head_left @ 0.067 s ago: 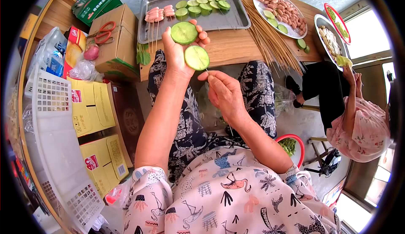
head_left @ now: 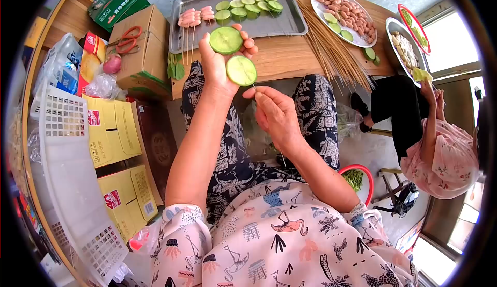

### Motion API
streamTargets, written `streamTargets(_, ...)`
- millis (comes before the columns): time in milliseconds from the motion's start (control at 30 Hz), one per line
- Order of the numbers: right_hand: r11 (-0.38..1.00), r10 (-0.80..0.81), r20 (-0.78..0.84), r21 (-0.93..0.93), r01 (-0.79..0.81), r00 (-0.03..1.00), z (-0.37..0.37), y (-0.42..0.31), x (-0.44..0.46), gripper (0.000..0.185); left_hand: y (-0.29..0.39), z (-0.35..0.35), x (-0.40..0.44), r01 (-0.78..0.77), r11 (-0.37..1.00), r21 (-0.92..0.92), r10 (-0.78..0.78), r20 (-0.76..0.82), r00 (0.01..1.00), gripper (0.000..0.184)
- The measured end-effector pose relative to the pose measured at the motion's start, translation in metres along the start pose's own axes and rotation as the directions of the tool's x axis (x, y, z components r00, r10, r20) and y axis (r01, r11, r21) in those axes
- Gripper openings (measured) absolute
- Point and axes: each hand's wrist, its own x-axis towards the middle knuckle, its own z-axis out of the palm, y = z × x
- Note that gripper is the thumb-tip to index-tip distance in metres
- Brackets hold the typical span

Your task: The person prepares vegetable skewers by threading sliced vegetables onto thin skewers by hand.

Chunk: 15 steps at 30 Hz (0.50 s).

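Working over a wooden bench (head_left: 279,61), I've got a metal tray (head_left: 290,23) at its left end and an oval plate (head_left: 313,1) at the right. Greyish floor (head_left: 357,152) below; boxes and a white plastic basket (head_left: 67,168) stacked left. Another person (head_left: 440,152) sits on the right by a metal bowl (head_left: 389,28), holding something yellow-green.

My left hand (head_left: 222,56) grips two green slices (head_left: 242,71), palm up, fingers curled round the upper one; the lower sits nearer the wrist. My right hand (head_left: 277,116) is closed, pinching a thin skewer (head_left: 253,86) whose visible bit meets the lower slice's edge. Both are above the lap, in front of the bench.

Counts: about eleven tray slices (head_left: 239,12), some overlapping; two pink clusters (head_left: 190,17) with sticks, left part of tray. Three plate slices (head_left: 335,27), plus pink-brown pieces (head_left: 347,10), too many to count. Two cut green chunks (head_left: 369,54) beside the plate. Loose sticks (head_left: 323,38) in a fan, uncountable. One red-handled pair of scissors (head_left: 129,41) on one brown carton (head_left: 150,54), one onion (head_left: 112,64), two yellow cartons (head_left: 116,131).

Versus the earlier frame: practically identical. Slices, skewer and both hands stay put, and the bench items match.
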Motion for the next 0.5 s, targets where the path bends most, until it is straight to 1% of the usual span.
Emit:
streamTargets(100, 1.0, -0.009, 0.006, -0.002, 0.009, 1.0, 0.0002, 0.0008, 0.0033, 0.023, 0.002, 0.0025, 0.0006, -0.009, 1.0, 0.027, 0.009, 0.001, 1.0, 0.049)
streamTargets(500, 0.999, -0.04, 0.007, 0.003, 0.04, 0.999, 0.0006, 0.0048, 0.0068, 0.022, 0.0015, 0.0029, 0.0, -0.03, 0.999, 0.037, 0.03, -0.013, 0.999, 0.048)
